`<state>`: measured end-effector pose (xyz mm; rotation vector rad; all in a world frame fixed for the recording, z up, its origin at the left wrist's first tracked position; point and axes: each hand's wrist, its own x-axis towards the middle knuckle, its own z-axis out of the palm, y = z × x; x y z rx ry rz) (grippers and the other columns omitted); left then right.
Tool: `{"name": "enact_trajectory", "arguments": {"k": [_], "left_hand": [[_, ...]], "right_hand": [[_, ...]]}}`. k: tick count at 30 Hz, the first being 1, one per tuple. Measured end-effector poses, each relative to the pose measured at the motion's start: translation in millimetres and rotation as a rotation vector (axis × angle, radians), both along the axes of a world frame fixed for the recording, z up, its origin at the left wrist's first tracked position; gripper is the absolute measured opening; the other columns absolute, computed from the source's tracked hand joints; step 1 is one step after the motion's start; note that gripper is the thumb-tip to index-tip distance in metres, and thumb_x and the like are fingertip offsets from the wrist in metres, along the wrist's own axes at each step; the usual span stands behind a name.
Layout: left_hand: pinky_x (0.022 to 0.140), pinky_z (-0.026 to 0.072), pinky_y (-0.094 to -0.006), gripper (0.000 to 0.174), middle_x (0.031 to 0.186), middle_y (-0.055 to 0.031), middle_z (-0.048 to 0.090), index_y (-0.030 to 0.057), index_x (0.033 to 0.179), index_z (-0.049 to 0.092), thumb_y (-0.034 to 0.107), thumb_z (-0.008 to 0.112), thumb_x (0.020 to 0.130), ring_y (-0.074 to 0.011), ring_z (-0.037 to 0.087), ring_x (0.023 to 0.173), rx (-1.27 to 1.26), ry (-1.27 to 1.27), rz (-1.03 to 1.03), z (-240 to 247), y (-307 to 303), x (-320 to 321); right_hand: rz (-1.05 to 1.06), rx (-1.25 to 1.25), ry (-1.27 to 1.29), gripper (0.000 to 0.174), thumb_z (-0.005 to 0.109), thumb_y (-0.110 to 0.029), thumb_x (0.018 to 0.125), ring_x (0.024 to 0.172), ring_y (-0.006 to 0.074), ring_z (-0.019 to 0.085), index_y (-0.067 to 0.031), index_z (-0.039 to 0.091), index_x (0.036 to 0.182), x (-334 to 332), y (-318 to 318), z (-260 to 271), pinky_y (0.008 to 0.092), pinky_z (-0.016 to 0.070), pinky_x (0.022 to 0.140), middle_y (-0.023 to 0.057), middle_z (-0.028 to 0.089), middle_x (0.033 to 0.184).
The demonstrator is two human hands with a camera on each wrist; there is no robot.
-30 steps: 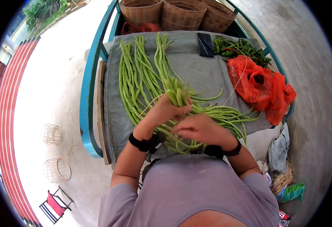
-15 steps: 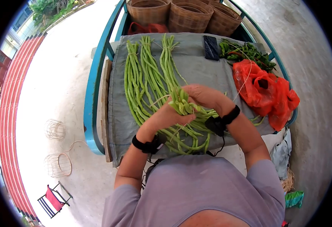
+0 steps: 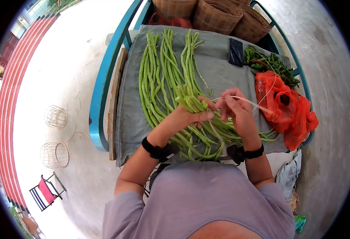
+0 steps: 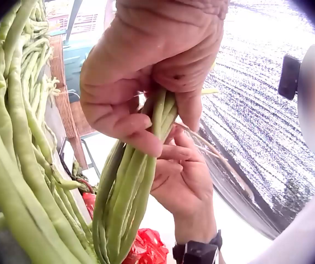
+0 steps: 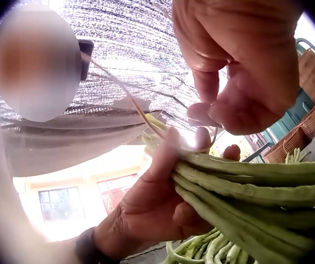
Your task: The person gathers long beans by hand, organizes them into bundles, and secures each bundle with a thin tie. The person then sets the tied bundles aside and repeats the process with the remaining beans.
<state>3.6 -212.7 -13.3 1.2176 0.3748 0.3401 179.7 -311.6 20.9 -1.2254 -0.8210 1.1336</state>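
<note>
**Above the grey cloth (image 3: 219, 75), gripped close to one gathered end**

In the left hand (image 3: 181, 120), held with fingers and thumb curled round: a bundle of long green beans (image 3: 187, 99), with short ends poking up past the grip and long tails drooping towards the cloth. In the right hand (image 3: 240, 113), just beside, pinched between thumb and fingertips: a thin pale strand (image 5: 130, 99), passing close by the held beans.

Likely light for such length, and limp rather than stiff — apt to sag and fan out away from the grip. Probably smooth enough to slide bean against bean, and crisp enough to snap if bent sharply. Best taken near the gathered end, firmly but without crushing. Better kept low, with tails borne by the cloth — beside three tied bundles (image 3: 148, 79) — than lifted by the loose ends.
</note>
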Motion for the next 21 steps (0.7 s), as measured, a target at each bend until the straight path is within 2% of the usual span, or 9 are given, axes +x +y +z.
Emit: {"name": "enact_trajectory", "arguments": {"k": [1,4,7,8,11,14,17,18,21], "left_hand": [[0.064,0.0494,-0.0241,0.034,0.1,-0.0001,0.064,0.0069,0.111,0.061,0.026,0.071,0.085,-0.0082,0.058,0.083,-0.012,-0.004,0.029,2.2,0.0,1.3],[0.064,0.0478,-0.0227,0.035,0.1,-0.0007,0.065,0.0071,0.111,0.061,0.032,0.068,0.087,-0.0077,0.057,0.086,-0.021,0.015,0.09,3.1,1.0,6.1],[0.065,0.0459,-0.0223,0.036,0.099,-0.0007,0.065,0.0071,0.111,0.062,0.034,0.067,0.087,-0.0079,0.056,0.088,0.028,0.101,0.096,-1.5,9.1,10.3],[0.066,0.0452,-0.0226,0.036,0.098,-0.0005,0.065,0.0068,0.11,0.062,0.034,0.068,0.087,-0.008,0.056,0.088,0.041,0.129,0.086,1.5,11.6,10.4],[0.07,0.0437,-0.0237,0.034,0.094,0.0004,0.063,0.0055,0.104,0.064,0.034,0.069,0.086,-0.0083,0.055,0.086,0.138,0.119,0.069,1.8,15.3,14.9],[0.072,0.0433,-0.0246,0.032,0.091,0.0009,0.061,0.0042,0.099,0.065,0.033,0.07,0.085,-0.0086,0.054,0.085,0.242,0.045,0.064,4.2,16.0,20.3],[0.073,0.0437,-0.0254,0.031,0.089,0.0011,0.06,0.0036,0.098,0.065,0.031,0.071,0.085,-0.0088,0.054,0.086,0.303,0.053,0.027,9.8,19.6,21.7],[0.074,0.0439,-0.0256,0.031,0.089,0.0011,0.06,0.0036,0.099,0.065,0.031,0.071,0.085,-0.0088,0.054,0.086,0.317,0.071,0.012,10.9,22.0,21.8],[0.072,0.0445,-0.0256,0.029,0.085,0.0008,0.06,0.0038,0.094,0.066,0.03,0.073,0.083,-0.0088,0.054,0.085,0.362,-0.003,0.016,6.0,25.4,27.1]], "right_hand": [[-0.041,0.022,0.007,0.017,0.047,-0.023,0.099,0.059,0.0092,0.051,-0.0071,0.053,0.102,-0.2,-3.2,-0.7,0.0229,0.0426,0.056,0.0031,0.059,0.075],[-0.292,0.135,0.302,0.022,0.042,-0.026,0.101,0.058,0.0126,0.052,-0.0063,0.052,0.101,13.3,-11.1,-17.0,0.0252,0.0434,0.054,0.0048,0.059,0.073],[-0.073,0.235,0.51,0.021,0.044,-0.025,0.099,0.057,0.0162,0.053,-0.0058,0.052,0.101,22.6,-27.0,-24.0,0.0275,0.0443,0.054,0.0061,0.057,0.071],[0.068,0.269,0.412,0.019,0.045,-0.022,0.097,0.06,0.0185,0.056,-0.0052,0.053,0.1,22.6,-34.3,-25.7,0.0294,0.0461,0.056,0.0098,0.062,0.076],[0.335,0.127,0.287,0.019,0.047,-0.02,0.095,0.067,0.0189,0.06,-0.0041,0.054,0.101,4.5,-50.1,-15.8,0.0296,0.0476,0.061,0.0148,0.066,0.087],[0.367,0.116,0.044,0.021,0.049,-0.018,0.093,0.076,0.0215,0.065,-0.0014,0.058,0.102,-13.8,-53.1,-5.8,0.0318,0.0507,0.069,0.0178,0.068,0.095],[0.453,0.247,-0.021,0.022,0.051,-0.014,0.091,0.086,0.0251,0.067,0.0006,0.062,0.102,-21.0,-56.9,12.7,0.0351,0.0517,0.076,0.0176,0.069,0.095],[0.488,0.373,-0.014,0.021,0.051,-0.009,0.089,0.09,0.0287,0.067,0.0012,0.065,0.1,-20.5,-55.5,16.8,0.0368,0.0523,0.079,0.0172,0.069,0.094],[0.397,0.454,-0.313,0.02,0.054,-0.007,0.085,0.088,0.0299,0.068,-0.0006,0.065,0.1,-18.4,-57.0,29.3,0.0361,0.0529,0.075,0.0148,0.07,0.091]]}}
